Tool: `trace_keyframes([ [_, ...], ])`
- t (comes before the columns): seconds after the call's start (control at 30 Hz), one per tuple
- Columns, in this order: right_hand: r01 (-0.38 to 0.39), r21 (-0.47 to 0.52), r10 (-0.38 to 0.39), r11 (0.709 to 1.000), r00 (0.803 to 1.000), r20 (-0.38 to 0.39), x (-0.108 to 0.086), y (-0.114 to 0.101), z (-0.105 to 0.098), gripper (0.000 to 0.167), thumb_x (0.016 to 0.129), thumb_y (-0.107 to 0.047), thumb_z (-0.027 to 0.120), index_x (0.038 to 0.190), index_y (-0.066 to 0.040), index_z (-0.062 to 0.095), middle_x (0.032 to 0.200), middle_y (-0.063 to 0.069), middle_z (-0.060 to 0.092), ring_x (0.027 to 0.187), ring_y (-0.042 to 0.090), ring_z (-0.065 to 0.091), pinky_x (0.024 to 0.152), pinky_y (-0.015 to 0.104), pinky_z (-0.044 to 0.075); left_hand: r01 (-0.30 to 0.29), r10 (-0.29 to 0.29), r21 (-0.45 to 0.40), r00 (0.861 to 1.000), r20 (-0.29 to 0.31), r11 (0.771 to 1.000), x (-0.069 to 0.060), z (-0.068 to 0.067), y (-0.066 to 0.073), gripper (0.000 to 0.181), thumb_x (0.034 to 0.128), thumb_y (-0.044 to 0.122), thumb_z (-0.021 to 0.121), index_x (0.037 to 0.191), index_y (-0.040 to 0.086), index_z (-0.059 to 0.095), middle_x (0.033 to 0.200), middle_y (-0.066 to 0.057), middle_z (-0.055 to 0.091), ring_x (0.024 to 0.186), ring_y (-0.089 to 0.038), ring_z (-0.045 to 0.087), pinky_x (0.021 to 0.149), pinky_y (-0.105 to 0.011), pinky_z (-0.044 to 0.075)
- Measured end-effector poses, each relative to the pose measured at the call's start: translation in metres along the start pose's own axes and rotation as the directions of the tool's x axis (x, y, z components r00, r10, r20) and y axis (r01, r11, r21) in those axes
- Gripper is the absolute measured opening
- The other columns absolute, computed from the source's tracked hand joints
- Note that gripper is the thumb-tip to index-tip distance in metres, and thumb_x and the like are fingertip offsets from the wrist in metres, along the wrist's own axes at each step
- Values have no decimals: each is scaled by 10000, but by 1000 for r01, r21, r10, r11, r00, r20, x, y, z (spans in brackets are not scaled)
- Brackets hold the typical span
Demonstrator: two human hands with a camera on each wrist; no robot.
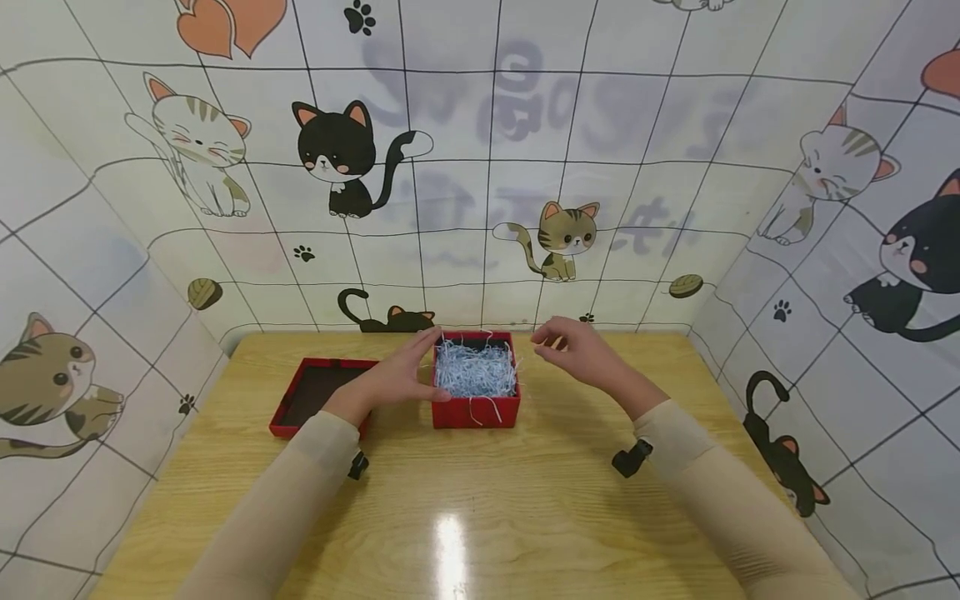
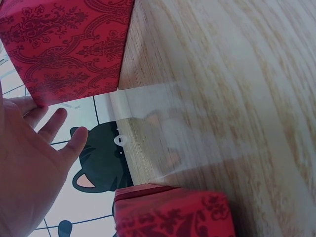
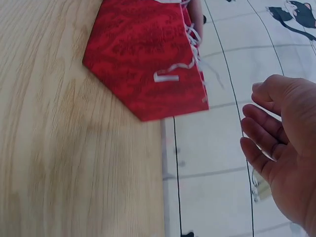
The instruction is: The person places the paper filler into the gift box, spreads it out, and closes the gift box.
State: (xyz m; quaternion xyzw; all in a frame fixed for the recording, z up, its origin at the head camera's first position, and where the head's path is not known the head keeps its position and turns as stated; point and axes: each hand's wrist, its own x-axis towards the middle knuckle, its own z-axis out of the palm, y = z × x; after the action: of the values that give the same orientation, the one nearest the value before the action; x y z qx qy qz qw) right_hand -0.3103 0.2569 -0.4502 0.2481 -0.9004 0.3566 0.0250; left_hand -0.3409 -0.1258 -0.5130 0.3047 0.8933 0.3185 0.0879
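A square red patterned-cardboard box (image 1: 457,415), heaped with pale-blue shredded paper (image 1: 474,369), sits on the far side of the pale wooden table (image 1: 540,500), between both hands. The left hand (image 1: 393,375) is nearer: fingers spread, gripping nothing, against its left side. Over to the right, I see the right hand (image 1: 577,350) apart from it, loosely curled, apparently empty

Cat-print backdrop (image 1: 457,187) with grid lines behind a pale wooden table (image 1: 562,500)
In the head view a striped white cat (image 1: 198,137) sits at ten o'clock, a paw print (image 1: 360,18) at eleven, a black-and-white cat (image 1: 930,242) at three; glare (image 1: 450,550) brightens the wood at six
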Motion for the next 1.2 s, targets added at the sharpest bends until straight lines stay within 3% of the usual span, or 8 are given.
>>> trace_keyframes([
  [0.37,-191,-1,191,982,981,-21,-78,44,-35,275,1094,-168,735,1342,-51,713,1312,146,715,1159,312,680,985,522,552,-2,2,4,1000,13,1000,1,0,-2,1286,850,646,879,1801,222,125,1859,-87,102,1697,-378,132,1300,-682,237],
  [0.57,-202,4,202,979,978,43,-111,63,-47,376,1076,-145,757,1420,-26,665,1398,199,666,1252,458,623,1022,604,531,4,-4,-2,1000,15,1000,1,0,-2,1288,845,649,882,1802,250,117,1860,-78,98,1698,-369,131,1298,-682,241],
  [0.7,-190,-5,190,982,977,100,-124,75,-51,447,1049,-125,786,1461,-32,640,1446,214,640,1278,461,607,1037,649,514,15,-15,-3,1000,18,1000,1,-1,-1,1288,844,653,880,1802,249,120,1862,-52,91,1699,-369,127,1299,-681,238],
  [0.93,-239,5,231,971,945,230,-139,92,-49,601,1022,-137,816,1545,14,562,1545,240,553,1377,507,531,1105,730,445,22,-22,-1,999,23,1000,0,-2,-1,1299,836,664,882,1802,246,120,1862,-31,85,1701,-363,123,1299,-682,233],
  [1.2,-179,-18,177,984,949,262,-147,100,-43,616,950,-81,876,1481,65,599,1472,261,613,1326,520,562,1071,703,483,25,-25,-3,999,21,1000,2,0,-2,1301,832,669,881,1802,240,127,1861,-29,90,1702,-356,122,1305,-670,228],
])
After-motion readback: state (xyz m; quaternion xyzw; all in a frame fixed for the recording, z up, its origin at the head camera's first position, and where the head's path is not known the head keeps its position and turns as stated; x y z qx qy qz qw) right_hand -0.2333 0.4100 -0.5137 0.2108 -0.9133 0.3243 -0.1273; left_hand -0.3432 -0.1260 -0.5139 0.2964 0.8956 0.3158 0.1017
